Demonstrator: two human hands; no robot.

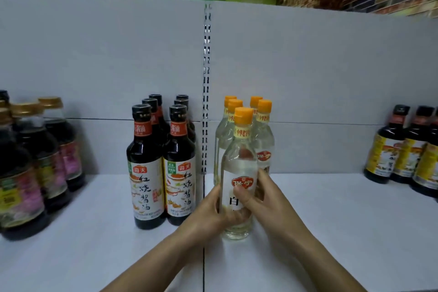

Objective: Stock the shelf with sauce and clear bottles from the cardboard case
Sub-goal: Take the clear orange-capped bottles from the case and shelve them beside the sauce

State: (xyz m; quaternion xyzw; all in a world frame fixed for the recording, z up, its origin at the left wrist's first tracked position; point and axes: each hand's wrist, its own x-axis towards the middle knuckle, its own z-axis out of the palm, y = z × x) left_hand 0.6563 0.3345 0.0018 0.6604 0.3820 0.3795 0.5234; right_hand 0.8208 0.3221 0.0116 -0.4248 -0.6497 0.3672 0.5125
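Item: clear, orange-capped bottle with a white label, full of pale liquid.
Location: upright on the white shelf, in front of matching clear bottles.
Hold: left grip and right grip both clasp its lower body.
Handling: probably heavy, rigid and smooth-walled. Best held low, around the label.

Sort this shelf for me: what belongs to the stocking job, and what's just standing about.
Job: front clear bottle, gripped by left hand and right hand; orange-capped clear bottles behind it; black-capped sauce bottles beside them; shelf.
Standing about: gold-capped bottles far left; yellow-labelled bottles far right.
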